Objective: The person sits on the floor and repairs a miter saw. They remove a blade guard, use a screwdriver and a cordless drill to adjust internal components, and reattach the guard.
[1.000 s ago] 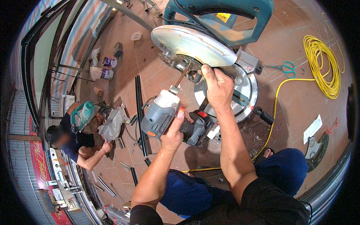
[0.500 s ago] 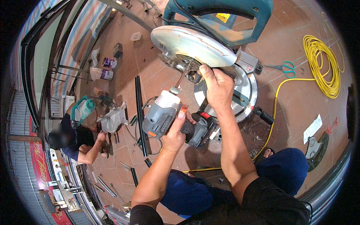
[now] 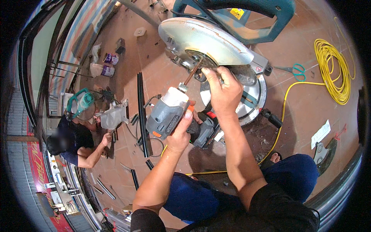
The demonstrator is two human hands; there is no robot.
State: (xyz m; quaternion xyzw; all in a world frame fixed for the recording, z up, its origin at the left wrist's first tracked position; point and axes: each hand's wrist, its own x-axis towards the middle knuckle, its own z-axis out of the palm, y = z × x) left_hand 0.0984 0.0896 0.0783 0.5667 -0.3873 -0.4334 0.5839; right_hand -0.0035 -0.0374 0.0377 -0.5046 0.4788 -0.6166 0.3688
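My left hand (image 3: 180,134) is wrapped round the grip of a grey and white cordless drill (image 3: 165,116). Its long bit (image 3: 192,74) points up and away, with the tip at the hub of a miter saw's silver blade guard (image 3: 210,38). Beside that hub, my right hand (image 3: 225,92) is closed, thumb and fingers pinched together; what they hold is too small and too covered to make out. Beneath my right wrist lies the saw's round turntable (image 3: 257,92). The saw's teal handle (image 3: 284,23) stands at the far side.
A coiled yellow cord (image 3: 332,71) lies right, near teal-handled scissors (image 3: 298,72). A curved metal guard piece (image 3: 324,156) and a paper slip (image 3: 320,134) are nearer. Black profiles (image 3: 142,116) run along the floor at left. Beyond them a co-worker (image 3: 79,139) crouches by another saw (image 3: 114,116).
My left hand and the drill have shifted slightly, and the bit now reaches the hub. My right hand's fingers have changed from lying along the guard to a pinch beside the hub.
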